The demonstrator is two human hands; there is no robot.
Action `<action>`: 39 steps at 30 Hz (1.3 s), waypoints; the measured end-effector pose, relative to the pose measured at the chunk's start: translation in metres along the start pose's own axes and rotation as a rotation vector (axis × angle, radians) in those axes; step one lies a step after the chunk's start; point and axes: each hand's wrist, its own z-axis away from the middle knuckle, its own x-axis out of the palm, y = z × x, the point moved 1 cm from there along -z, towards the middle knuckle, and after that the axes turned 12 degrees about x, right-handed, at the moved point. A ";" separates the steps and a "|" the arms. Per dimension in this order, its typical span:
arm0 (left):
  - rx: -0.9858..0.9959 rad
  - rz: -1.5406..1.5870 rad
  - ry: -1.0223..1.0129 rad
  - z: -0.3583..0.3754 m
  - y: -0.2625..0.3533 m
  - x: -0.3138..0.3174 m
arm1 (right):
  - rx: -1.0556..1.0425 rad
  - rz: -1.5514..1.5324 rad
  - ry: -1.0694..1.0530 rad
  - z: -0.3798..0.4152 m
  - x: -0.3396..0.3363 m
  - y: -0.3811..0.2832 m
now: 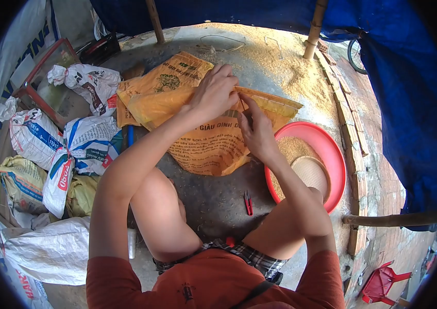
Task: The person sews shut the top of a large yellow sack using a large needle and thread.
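An orange printed sack [205, 147] lies spread out on the ground before my knees, its upper part folded. My left hand [215, 92] is closed on the folded edge of this sack near its middle. Just right of it, my right hand [254, 123] has its thumb and forefinger at the same edge, with a thin dark thing by the fingertips that is too small to name. Small red-handled snips [248, 203] rest on the ground between my legs. A pink-red basin [338, 175] with grain [293, 149] and a round sieve [311, 174] sits beside my right forearm.
Tied sacks [87, 144] are heaped at the left, near a red-framed glass case [56, 92]. Loose grain [296, 67] covers the ground ahead. A brick edge [353, 154] runs along the right, with a blue tarp [409, 103] and a red stool [383, 283] beyond.
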 end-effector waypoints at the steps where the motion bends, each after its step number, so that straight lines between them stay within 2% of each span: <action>1: 0.020 -0.044 0.013 0.000 0.002 0.000 | 0.162 -0.175 -0.121 0.000 -0.004 -0.006; 2: 0.040 -0.088 0.025 -0.001 0.004 0.000 | 0.325 -0.350 -0.242 0.000 -0.007 -0.011; 3: 0.039 -0.090 0.026 -0.001 0.005 -0.001 | 0.323 -0.350 -0.243 -0.001 -0.009 -0.013; 5: 0.031 -0.080 0.007 -0.001 0.005 -0.002 | 0.591 -1.086 -0.403 -0.005 -0.012 -0.011; 6: 0.031 -0.080 0.005 -0.002 0.006 -0.003 | 0.591 -1.087 -0.403 -0.008 -0.012 -0.006; 8: 0.007 -0.058 -0.010 -0.002 0.006 -0.003 | 0.714 -1.648 -0.568 -0.013 -0.008 0.006; 12: -0.008 -0.073 -0.016 -0.005 0.009 -0.001 | 0.766 -1.891 -0.575 -0.015 -0.007 0.010; 15: -0.004 -0.101 -0.023 -0.007 0.013 0.001 | 0.721 -2.070 -0.679 -0.015 -0.009 0.013; 17: 0.020 -0.147 -0.059 -0.008 0.016 0.002 | 0.747 -2.344 -0.755 -0.016 -0.010 0.018; 21: 0.072 -0.189 -0.050 -0.007 0.017 0.005 | 0.780 -2.331 -0.726 -0.018 -0.013 0.023; 23: 0.102 -0.218 -0.054 -0.006 0.015 0.006 | 0.646 -1.625 -0.719 -0.020 -0.015 0.027; 27: 0.099 -0.089 -0.009 -0.005 0.003 0.003 | 0.632 -1.412 -0.643 -0.017 -0.015 0.021; 29: 0.056 -0.020 -0.100 -0.006 -0.002 -0.001 | 0.618 -1.270 -0.595 -0.015 -0.015 0.014; 32: 0.008 0.032 -0.092 -0.006 -0.001 -0.006 | 0.594 -1.061 -0.510 -0.011 -0.019 0.004; 35: 0.067 -0.025 -0.060 -0.006 0.005 -0.006 | 0.567 -0.855 -0.423 -0.009 -0.023 -0.005; 36: 0.067 -0.026 -0.062 -0.005 0.006 -0.006 | 0.699 -1.148 -0.483 -0.011 -0.027 -0.005; 39: 0.139 -0.088 -0.039 -0.004 0.008 -0.004 | 0.685 -1.158 -0.483 -0.012 -0.024 -0.002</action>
